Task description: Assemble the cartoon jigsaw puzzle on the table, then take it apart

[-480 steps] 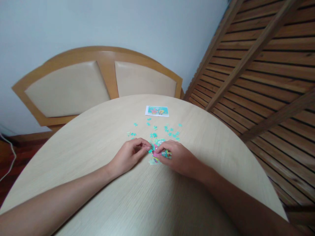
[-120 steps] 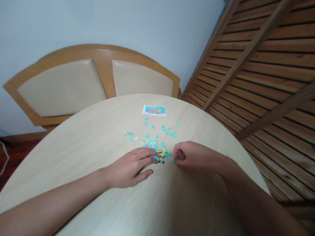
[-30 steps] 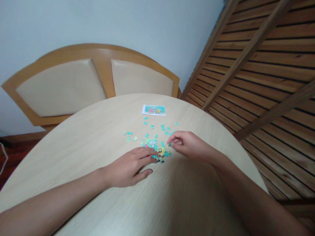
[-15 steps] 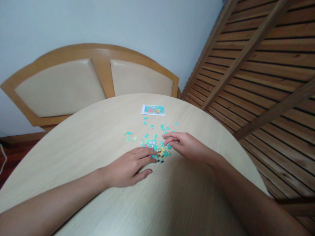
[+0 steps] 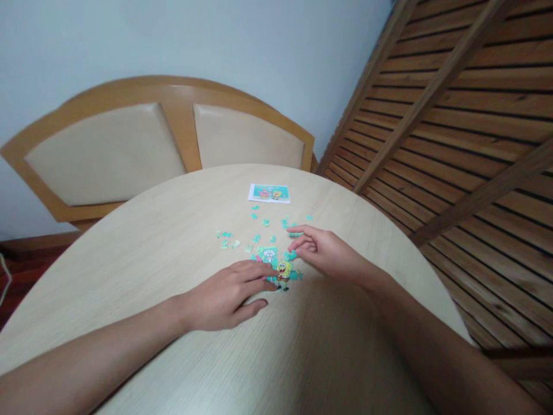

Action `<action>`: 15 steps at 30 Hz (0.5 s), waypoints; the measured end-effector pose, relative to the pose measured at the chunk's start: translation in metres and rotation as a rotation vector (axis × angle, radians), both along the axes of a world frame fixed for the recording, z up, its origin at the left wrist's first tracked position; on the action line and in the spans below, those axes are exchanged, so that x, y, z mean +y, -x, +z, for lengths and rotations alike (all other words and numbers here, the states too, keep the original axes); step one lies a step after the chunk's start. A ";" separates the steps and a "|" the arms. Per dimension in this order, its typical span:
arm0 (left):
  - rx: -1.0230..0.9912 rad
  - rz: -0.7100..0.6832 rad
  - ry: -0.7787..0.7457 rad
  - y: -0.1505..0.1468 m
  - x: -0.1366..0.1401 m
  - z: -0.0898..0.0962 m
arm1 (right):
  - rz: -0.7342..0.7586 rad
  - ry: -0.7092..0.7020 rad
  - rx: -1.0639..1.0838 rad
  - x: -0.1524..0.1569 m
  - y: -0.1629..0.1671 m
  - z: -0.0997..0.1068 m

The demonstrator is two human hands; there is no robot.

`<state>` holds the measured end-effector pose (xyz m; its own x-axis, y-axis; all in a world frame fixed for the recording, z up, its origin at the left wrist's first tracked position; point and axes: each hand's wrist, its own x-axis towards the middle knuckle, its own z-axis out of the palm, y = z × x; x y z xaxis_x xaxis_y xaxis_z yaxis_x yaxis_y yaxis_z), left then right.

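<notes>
Two hands (image 5: 228, 295), one puzzle (image 5: 284, 267), one sheet (image 5: 269, 193)

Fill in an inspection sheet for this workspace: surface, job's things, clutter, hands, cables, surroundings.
Surface: pale, wood-grain table with a curved far edge.
Job's things: partly assembled puzzle; loose pieces scattered around its far side; picture sheet lying farther back.
Clutter: nothing seen.
Left hand: palm down, fingers over the puzzle.
Right hand: fingertips at a teal piece; grip unclear.
Cables: white cable at the left edge, off the table.
Surroundings: padded backrest behind, slatted wooden panel at right, pale wall.
</notes>
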<state>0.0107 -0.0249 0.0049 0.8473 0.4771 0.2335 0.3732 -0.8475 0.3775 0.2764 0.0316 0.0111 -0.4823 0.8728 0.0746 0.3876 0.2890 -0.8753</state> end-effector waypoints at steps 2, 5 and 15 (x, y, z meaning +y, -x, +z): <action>-0.014 -0.007 0.009 0.000 -0.001 0.001 | -0.017 0.033 0.042 -0.001 0.003 0.001; -0.078 0.009 0.035 -0.001 -0.001 0.001 | -0.054 0.084 0.114 -0.004 0.009 0.006; -0.357 0.461 0.255 -0.005 0.002 -0.007 | -0.064 0.237 0.283 -0.023 0.040 0.005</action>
